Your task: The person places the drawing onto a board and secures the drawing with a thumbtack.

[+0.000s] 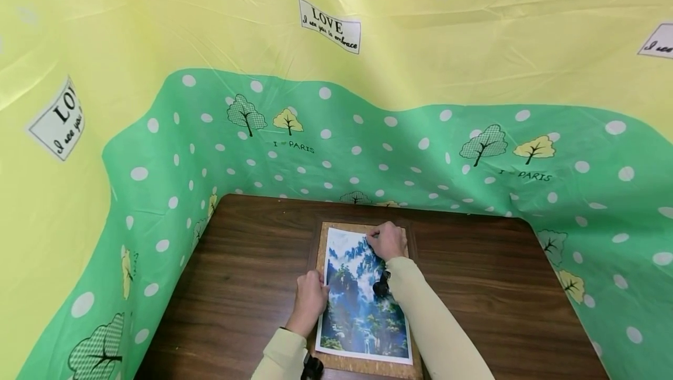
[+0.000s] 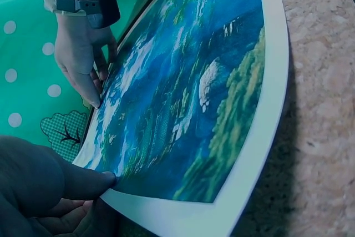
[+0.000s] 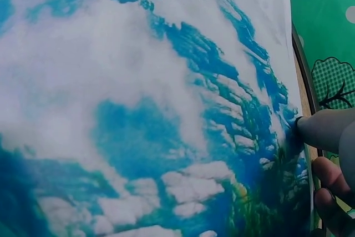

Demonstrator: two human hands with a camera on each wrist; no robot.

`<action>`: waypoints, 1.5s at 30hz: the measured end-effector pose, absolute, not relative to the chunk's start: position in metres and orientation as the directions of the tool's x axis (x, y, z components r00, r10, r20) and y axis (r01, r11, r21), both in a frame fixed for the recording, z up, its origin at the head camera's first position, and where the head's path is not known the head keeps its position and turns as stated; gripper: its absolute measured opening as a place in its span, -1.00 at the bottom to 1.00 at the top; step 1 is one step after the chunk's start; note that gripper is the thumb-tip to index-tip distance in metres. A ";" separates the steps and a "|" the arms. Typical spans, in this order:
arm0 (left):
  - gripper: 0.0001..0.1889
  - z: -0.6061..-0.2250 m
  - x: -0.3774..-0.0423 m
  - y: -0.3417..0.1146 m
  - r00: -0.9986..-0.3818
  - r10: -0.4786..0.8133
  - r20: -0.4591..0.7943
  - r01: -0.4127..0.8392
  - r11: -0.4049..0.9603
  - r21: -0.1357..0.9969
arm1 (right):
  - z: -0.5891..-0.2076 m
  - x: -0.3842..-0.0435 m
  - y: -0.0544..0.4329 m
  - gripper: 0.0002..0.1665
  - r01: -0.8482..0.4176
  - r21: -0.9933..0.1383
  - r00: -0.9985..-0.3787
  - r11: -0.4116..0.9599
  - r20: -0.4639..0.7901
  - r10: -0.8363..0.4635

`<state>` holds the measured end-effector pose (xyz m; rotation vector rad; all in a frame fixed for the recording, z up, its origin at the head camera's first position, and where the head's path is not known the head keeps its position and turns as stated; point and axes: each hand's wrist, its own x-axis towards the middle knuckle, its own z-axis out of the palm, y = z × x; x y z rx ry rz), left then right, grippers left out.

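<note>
A printed landscape picture with blue mountains, waterfalls and a white border lies over a cork board. My left hand pinches its left edge; in the left wrist view the thumb is on top with fingers curled beneath, and the sheet's near corner bows up off the cork. At the top edge, my right hand holds the picture with thumb and fingers. A small dark spot shows at the right thumb's tip in the right wrist view; I cannot tell what it is.
The board lies on a dark brown wooden table. A green and yellow patterned cloth hangs along the table's back and sides. Dark wrist cameras are strapped over both pale sleeves.
</note>
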<state>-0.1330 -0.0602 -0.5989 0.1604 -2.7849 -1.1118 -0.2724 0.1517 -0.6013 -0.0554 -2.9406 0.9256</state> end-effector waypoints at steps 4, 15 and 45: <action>-0.72 -0.598 -0.133 -0.061 -0.984 -0.148 0.096 -0.043 0.729 0.684 | -0.599 -0.273 0.150 -0.86 0.018 -0.582 -0.997 0.813 0.051 0.058; -0.72 -0.596 -0.132 -0.060 -0.985 -0.152 0.079 -0.054 0.714 0.698 | -0.604 -0.273 0.152 -0.87 0.076 -0.639 -0.995 0.765 -0.001 0.098; -0.66 -0.596 -0.129 -0.060 -0.986 -0.150 0.076 -0.055 0.718 0.694 | -0.600 -0.269 0.151 -0.94 0.142 -0.701 -0.988 0.699 -0.063 0.139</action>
